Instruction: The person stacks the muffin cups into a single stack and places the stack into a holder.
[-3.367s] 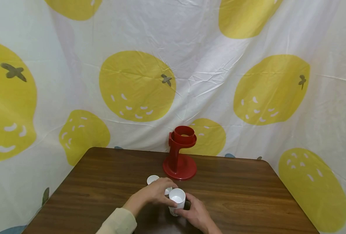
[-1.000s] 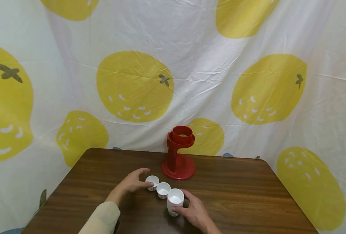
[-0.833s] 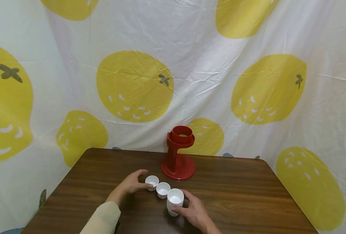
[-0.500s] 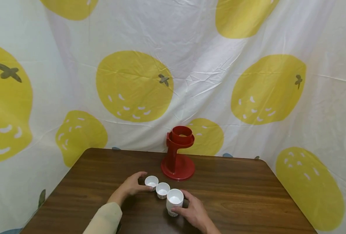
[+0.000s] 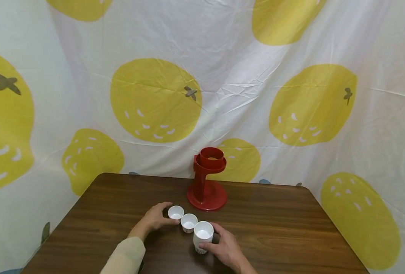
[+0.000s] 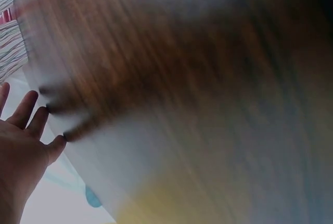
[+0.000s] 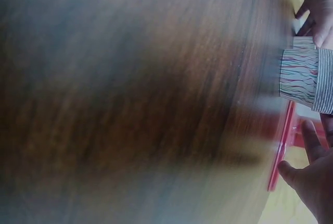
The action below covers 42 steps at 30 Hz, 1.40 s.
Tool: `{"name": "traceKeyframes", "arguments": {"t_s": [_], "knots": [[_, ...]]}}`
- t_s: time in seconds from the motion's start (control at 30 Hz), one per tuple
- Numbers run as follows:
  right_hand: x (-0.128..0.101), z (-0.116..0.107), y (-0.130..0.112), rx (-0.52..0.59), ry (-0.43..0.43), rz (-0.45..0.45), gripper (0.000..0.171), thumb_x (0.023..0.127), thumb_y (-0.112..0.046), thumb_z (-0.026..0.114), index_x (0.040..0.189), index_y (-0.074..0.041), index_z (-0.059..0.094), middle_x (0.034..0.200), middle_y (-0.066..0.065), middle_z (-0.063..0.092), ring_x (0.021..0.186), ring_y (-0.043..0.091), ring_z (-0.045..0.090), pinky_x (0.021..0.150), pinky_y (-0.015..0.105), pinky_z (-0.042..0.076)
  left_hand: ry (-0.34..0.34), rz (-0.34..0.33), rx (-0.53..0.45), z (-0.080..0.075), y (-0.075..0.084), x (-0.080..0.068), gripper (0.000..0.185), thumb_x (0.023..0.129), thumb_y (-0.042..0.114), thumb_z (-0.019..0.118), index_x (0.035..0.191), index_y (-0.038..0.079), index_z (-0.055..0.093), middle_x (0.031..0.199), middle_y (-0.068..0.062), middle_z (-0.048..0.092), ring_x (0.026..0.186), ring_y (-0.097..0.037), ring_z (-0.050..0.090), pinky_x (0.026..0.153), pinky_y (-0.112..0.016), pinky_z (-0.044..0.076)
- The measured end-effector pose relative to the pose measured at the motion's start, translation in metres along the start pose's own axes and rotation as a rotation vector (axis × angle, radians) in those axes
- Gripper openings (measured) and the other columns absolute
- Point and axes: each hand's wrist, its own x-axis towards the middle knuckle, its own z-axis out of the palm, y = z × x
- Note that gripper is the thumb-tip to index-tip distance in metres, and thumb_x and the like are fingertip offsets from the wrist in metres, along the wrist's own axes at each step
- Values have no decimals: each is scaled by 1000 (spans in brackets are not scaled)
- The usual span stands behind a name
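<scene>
Three white openings show in a slanting line on the table: two small white cups and, nearest me, a taller stack of white cups (image 5: 202,236). My right hand (image 5: 225,248) grips this stack low on its right, thumb in front and index finger behind. The right wrist view shows wavy coloured lines on the stack's bottom cup (image 7: 298,74) and several close rims above. My left hand (image 5: 154,219) curves round the farthest small cup (image 5: 176,212), thumb at its front and index finger behind. The middle small cup (image 5: 189,222) stands untouched between the hands.
A red stand (image 5: 207,182) with a round base and an open ring on top stands at the back of the brown wood-grain table (image 5: 274,228). Behind the table hangs a white cloth (image 5: 223,57) with yellow lemon prints.
My left hand has gone from the tall stack to the far small cup on the left; its thumb has since slid slightly nearer me. My right hand has stayed on the stack.
</scene>
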Motion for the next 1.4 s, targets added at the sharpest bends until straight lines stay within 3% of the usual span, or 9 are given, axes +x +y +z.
{"name": "traceKeyframes", "arguments": {"t_s": [0.27,0.6,0.9,1.4], "knots": [[-1,0,0,2,-3,4,65,74,-39,86,129,-11,63,118,0,67,113,25,59,99,51,42,22,9,51,2,-2,1,71,74,38,87,129,2,60,129,-19,60,124,-42,50,104,-59,36],[-1,0,0,6,0,7,65,74,-37,86,129,-10,63,118,1,67,113,24,59,99,49,42,31,-20,42,4,-1,0,68,75,39,87,128,5,62,128,-17,60,124,-41,50,103,-58,37],[0,0,0,5,-4,11,65,74,-37,86,129,-10,63,117,0,68,112,24,59,98,49,42,30,-48,-18,3,-1,-1,65,75,38,87,126,5,63,129,-17,60,126,-42,49,104,-59,36],[0,1,-1,14,-14,25,65,75,-35,86,129,-9,62,119,3,67,115,27,58,100,53,41,35,-16,-120,-7,-1,1,60,74,28,87,121,-1,64,119,-16,64,117,-37,55,102,-55,40]]}}
